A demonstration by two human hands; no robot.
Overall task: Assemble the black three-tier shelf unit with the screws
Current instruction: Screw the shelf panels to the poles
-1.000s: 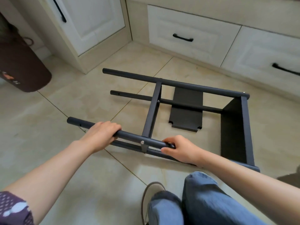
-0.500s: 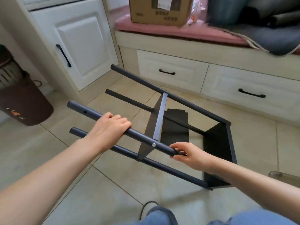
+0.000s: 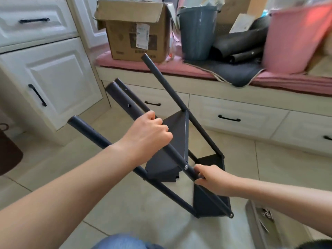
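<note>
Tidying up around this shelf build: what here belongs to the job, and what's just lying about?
Job:
- black shelf frame
- left hand and right hand, both gripping one frame pole

Lying about:
- cardboard box
- grey bucket
- pink tub
- dark mat

Two bare forearms, no sleeves in view, bare hands without rings, blue denim knee (image 3: 124,242) at bottom edge

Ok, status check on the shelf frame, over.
Left hand and right hand both grip one pole. Shelf frame tilted, two tiers fitted. Nothing blocking.
</note>
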